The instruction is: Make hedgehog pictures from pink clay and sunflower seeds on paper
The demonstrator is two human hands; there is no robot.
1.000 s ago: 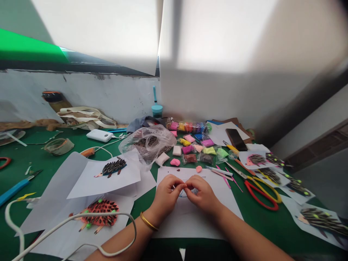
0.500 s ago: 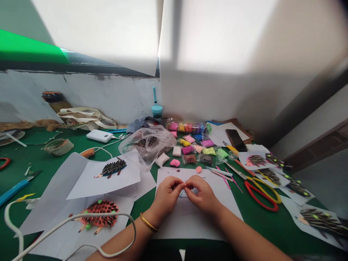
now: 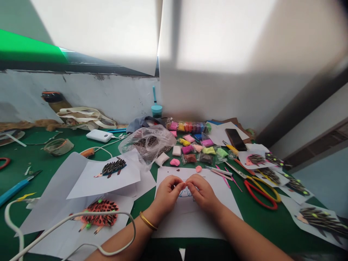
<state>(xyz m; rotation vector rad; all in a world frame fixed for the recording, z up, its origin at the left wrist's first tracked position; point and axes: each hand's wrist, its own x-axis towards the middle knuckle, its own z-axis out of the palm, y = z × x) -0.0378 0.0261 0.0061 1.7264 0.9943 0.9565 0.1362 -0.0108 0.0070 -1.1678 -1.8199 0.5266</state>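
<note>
Over a white sheet of paper (image 3: pixel 201 224) my left hand (image 3: pixel 169 194) and my right hand (image 3: pixel 202 194) meet, thumbs and fingertips pinched together. Whatever is between the fingertips is too small or too hidden to name. Beneath them a blue line drawing (image 3: pixel 186 193) shows in part on the sheet. Just past the hands lie a small peach lump of clay (image 3: pixel 198 169) and a tiny brown bit (image 3: pixel 178 170). A pink lump of clay (image 3: pixel 174 162) sits at the sheet's far edge.
Bagged coloured clay (image 3: pixel 208 151) and a plastic bag of seeds (image 3: pixel 145 143) lie beyond the sheet. Scissors (image 3: pixel 261 195) and pens (image 3: pixel 221 173) are on the right. Seed hedgehog pictures (image 3: pixel 100 213) flank both sides. A white cable (image 3: pixel 81 216) crosses the left foreground.
Both hands stay pinched together in nearly the same place. The fingers have shifted slightly, and more of the blue drawing shows beneath them.
</note>
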